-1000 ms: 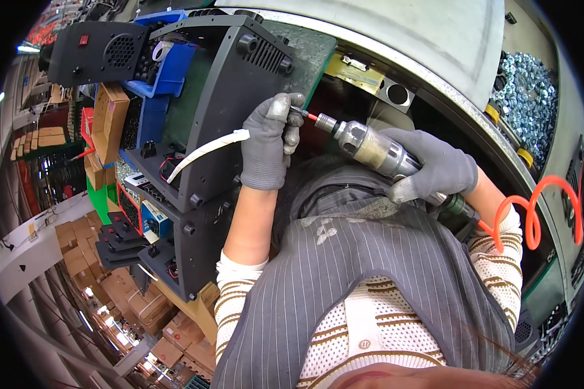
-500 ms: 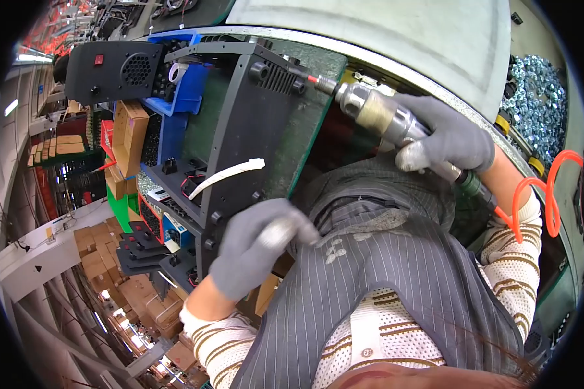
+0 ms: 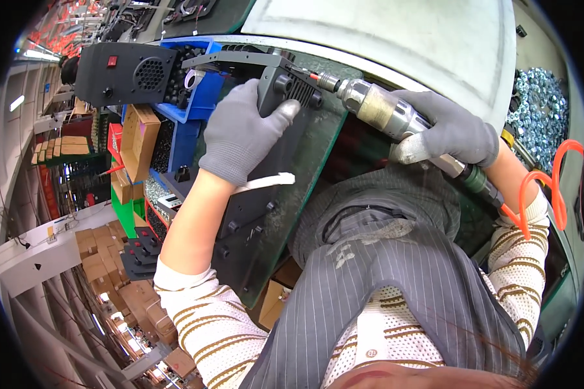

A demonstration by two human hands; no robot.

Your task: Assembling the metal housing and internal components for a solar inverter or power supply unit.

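Note:
My left hand, in a grey glove with a pale thumb tip, grips the side of a black metal casing. Its thumb lies near the vent slots and a round black foot; the other fingers are partly hidden behind the edge. In my right hand, also gloved, is a silver air screwdriver with an orange coiled hose. The driver points left, its tip at the casing's far end beside the feet; whether it touches cannot be seen. A white strip sticks out below my left wrist.
At the left stands another black casing with a red switch. Blue bins of small black parts sit behind, with a cardboard box nearby. A heap of shiny screws lies far right. A pale board covers the far side.
My left hand has moved up and away from near my lap and taken hold of the casing. The casing's lower end has shifted right and tilted. My right hand with the driver has hardly moved.

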